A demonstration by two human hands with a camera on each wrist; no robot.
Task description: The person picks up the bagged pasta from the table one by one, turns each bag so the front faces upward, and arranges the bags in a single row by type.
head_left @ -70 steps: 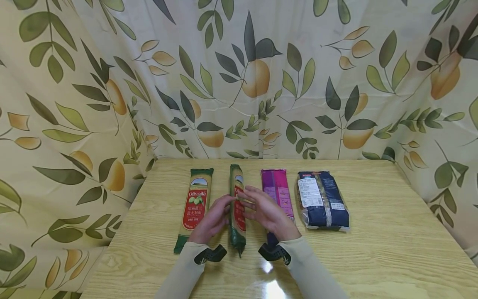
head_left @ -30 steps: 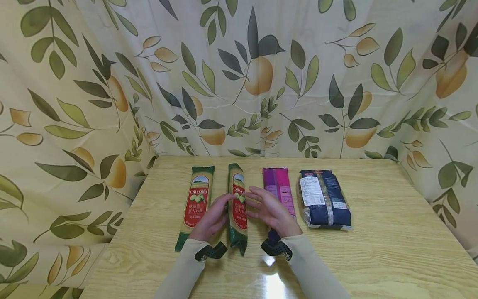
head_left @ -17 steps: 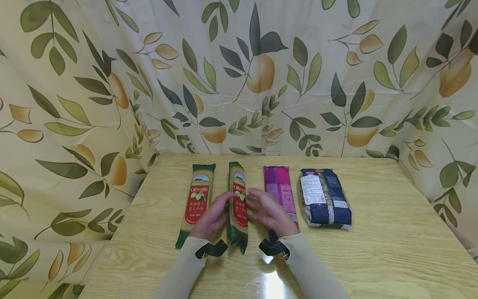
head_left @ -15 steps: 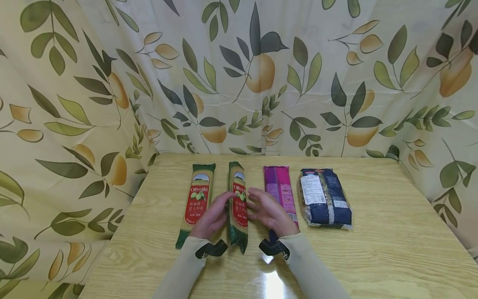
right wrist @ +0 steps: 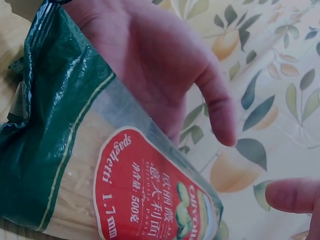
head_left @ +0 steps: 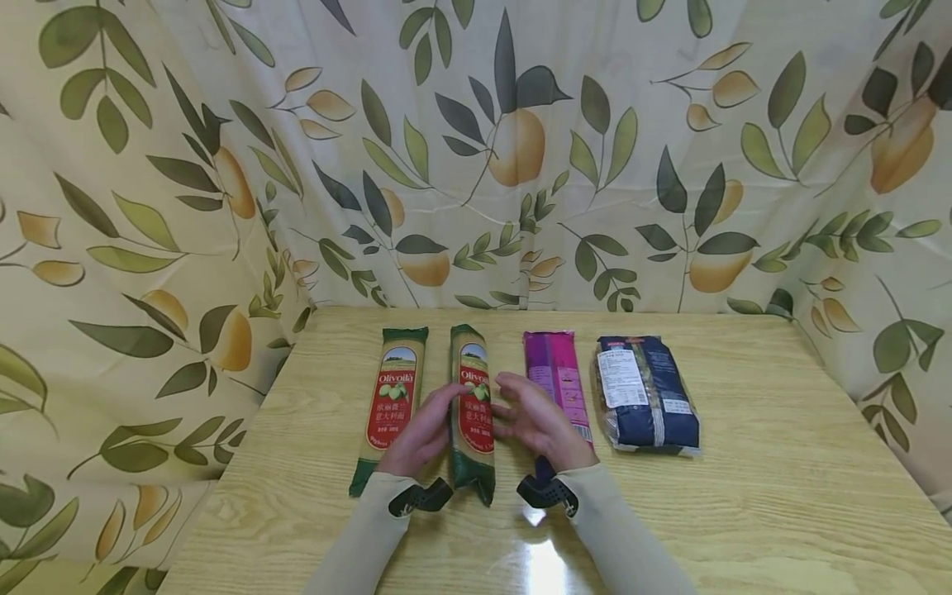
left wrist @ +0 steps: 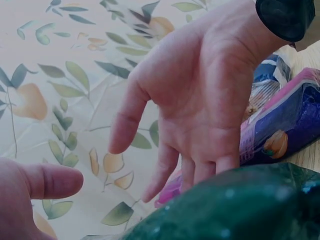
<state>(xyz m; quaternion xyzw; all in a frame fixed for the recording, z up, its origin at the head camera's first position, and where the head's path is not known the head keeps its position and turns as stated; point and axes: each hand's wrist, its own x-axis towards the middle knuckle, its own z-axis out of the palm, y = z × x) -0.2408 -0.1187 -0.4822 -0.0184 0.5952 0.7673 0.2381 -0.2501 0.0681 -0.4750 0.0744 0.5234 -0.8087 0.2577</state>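
Spaghetti (head_left: 474,430) likely feels slick, stiff and brittle; we'd cradle its middle. Our left hand (head_left: 424,431) and right hand (head_left: 545,423) flank it, relaxed, not gripping.

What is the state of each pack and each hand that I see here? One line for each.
Leftmost Olivoilà pack: flat, front label up.
Second Olivoilà pack: tilted, between the hands, front label showing.
Purple-pink pack: lying, partly hidden by the right hand.
Navy pack: lying, white label up.
Left hand: thumb extended, fingers partly hidden.
Right hand: fingers relaxed.
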